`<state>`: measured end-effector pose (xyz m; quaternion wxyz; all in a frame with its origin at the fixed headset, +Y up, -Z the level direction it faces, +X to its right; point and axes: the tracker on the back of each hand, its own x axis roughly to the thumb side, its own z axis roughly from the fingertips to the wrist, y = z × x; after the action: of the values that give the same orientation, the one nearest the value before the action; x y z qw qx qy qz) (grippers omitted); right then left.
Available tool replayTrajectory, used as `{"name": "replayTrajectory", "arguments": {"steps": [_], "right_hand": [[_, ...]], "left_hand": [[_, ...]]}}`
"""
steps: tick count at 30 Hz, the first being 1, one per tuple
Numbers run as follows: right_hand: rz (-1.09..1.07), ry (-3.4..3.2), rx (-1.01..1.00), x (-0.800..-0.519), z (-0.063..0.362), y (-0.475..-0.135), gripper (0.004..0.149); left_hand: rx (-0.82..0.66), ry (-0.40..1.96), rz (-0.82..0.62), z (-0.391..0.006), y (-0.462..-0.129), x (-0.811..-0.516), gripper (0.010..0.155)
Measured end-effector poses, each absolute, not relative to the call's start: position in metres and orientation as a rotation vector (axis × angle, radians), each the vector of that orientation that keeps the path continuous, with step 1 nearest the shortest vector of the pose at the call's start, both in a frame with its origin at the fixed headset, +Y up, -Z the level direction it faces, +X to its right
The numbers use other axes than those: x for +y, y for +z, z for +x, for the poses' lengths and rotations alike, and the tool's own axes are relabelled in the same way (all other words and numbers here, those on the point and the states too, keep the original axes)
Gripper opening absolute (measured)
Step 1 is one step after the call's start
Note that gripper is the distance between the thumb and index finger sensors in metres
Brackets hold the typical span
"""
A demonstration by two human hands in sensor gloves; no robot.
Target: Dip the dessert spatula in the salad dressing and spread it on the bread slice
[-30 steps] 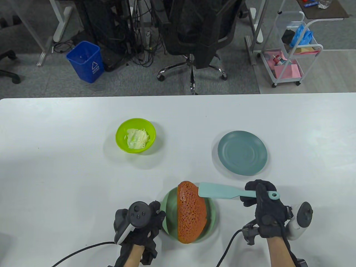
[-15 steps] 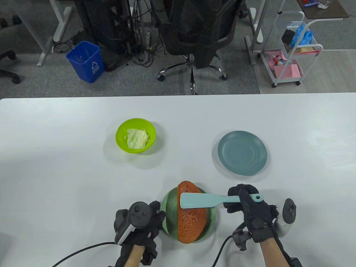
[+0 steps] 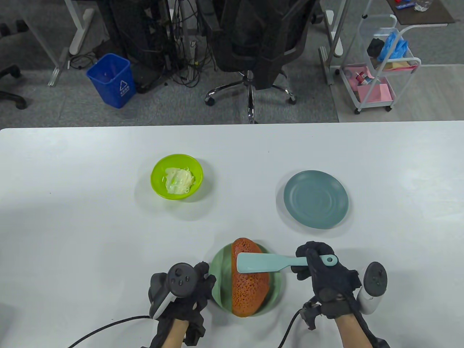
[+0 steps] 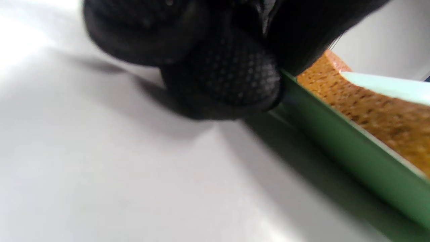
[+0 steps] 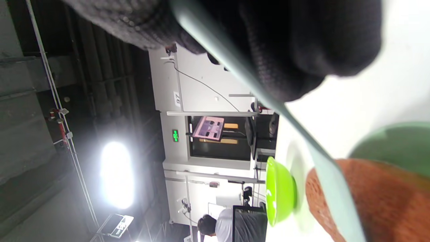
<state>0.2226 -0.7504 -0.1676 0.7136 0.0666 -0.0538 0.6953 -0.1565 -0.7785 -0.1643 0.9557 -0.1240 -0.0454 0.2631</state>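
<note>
An orange-brown bread slice lies on a green plate at the table's front middle. My right hand grips the handle of a pale teal dessert spatula, whose blade lies flat across the upper half of the bread. My left hand rests on the table and touches the plate's left rim; its fingertip presses the green plate's rim in the left wrist view. A lime green bowl holding pale salad dressing stands at the left middle. The right wrist view shows the spatula, bread and bowl.
An empty grey-blue plate stands to the right, behind my right hand. The table's far edge runs across the table view; an office chair and a blue bin stand on the floor beyond it.
My right hand moved left and down with the spatula, bringing the blade from the bread's upper right edge over the bread, where it now rests. The left hand has not moved.
</note>
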Motion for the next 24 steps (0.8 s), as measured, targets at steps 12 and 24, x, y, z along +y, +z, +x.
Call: {"name": "replayTrajectory", "arguments": {"steps": [12, 24], "right_hand": [[0.117, 1.529, -0.225, -0.737, 0.246, -0.161, 0.034], [0.091, 1.489, -0.268, -0.739, 0.259, -0.160, 0.034]], "left_hand": [[-0.090, 0.537, -0.252, -0.156, -0.164, -0.778, 0.054], [-0.092, 0.535, -0.251, -0.156, -0.164, -0.779, 0.054]]}}
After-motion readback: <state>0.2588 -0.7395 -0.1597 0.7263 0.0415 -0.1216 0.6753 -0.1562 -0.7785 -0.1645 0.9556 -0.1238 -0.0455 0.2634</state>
